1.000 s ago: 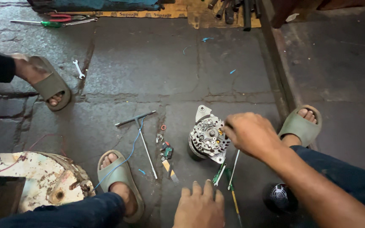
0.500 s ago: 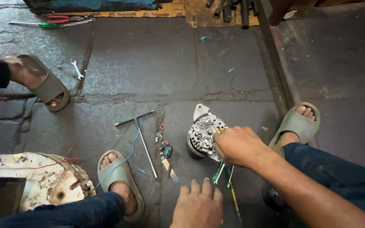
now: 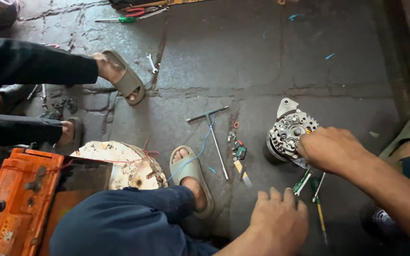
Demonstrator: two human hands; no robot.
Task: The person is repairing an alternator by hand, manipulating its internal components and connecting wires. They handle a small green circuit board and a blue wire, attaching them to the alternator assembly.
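A metal alternator [image 3: 286,131] stands on the cracked concrete floor, its open back face with small parts turned up. My right hand [image 3: 332,150] reaches in from the right, its fingers curled over the alternator's right edge. Near the bottom of the view my left hand [image 3: 279,221] rests palm down on the floor, fingers spread, holding nothing. Two green-handled screwdrivers [image 3: 304,180] lie between my hands. My left foot, in a grey-green sandal [image 3: 191,180], is planted to the left.
A T-handle wrench [image 3: 213,129] and several small loose parts [image 3: 237,150] lie left of the alternator. A round rusty white disc [image 3: 119,163] and an orange box [image 3: 13,201] sit at lower left. Another person's sandalled foot [image 3: 125,80] is at upper left, with a small spanner [image 3: 152,63] nearby.
My right hand has slid down and left from beside the alternator onto its right edge. My left hand has stayed on the floor. The view has swung left, showing the orange box.
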